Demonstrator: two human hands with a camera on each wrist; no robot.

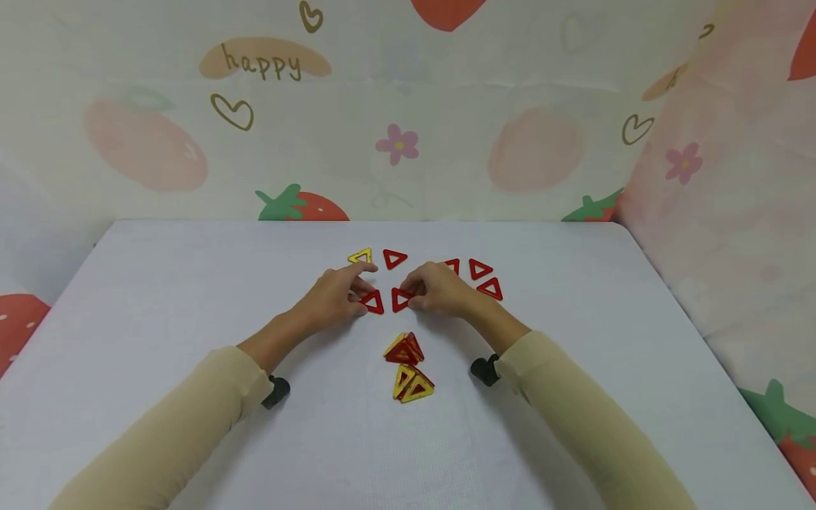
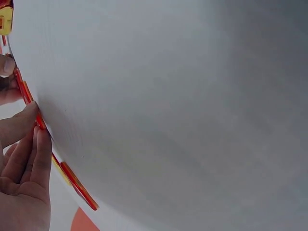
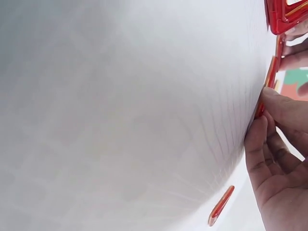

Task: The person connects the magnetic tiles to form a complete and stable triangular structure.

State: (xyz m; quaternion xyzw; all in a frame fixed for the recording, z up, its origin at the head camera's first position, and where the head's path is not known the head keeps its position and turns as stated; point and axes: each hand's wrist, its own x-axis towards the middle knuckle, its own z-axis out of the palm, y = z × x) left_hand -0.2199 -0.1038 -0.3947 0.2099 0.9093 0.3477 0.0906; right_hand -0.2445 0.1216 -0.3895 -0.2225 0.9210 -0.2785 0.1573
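Note:
Two red triangular frame tiles lie near the middle of the white table, a small gap between them. My left hand (image 1: pixel 334 294) pinches the left red triangle tile (image 1: pixel 376 303) between thumb and fingers. The right red triangle tile (image 1: pixel 397 300) is pinched by my right hand (image 1: pixel 440 289). In the left wrist view, the thumb and fingers of the left hand (image 2: pixel 26 163) meet at the edge of its tile. The right wrist view has the right hand (image 3: pixel 281 154) holding its tile by the edge in the same way.
Behind the hands lie a yellow triangle (image 1: pixel 360 256) and a red triangle (image 1: pixel 394 259). Several red triangles, one of them a red tile (image 1: pixel 479 269), lie beyond the right hand. Closer in stand two red-and-yellow pyramid shapes, a redder one (image 1: pixel 404 348) and a yellower one (image 1: pixel 413 384).

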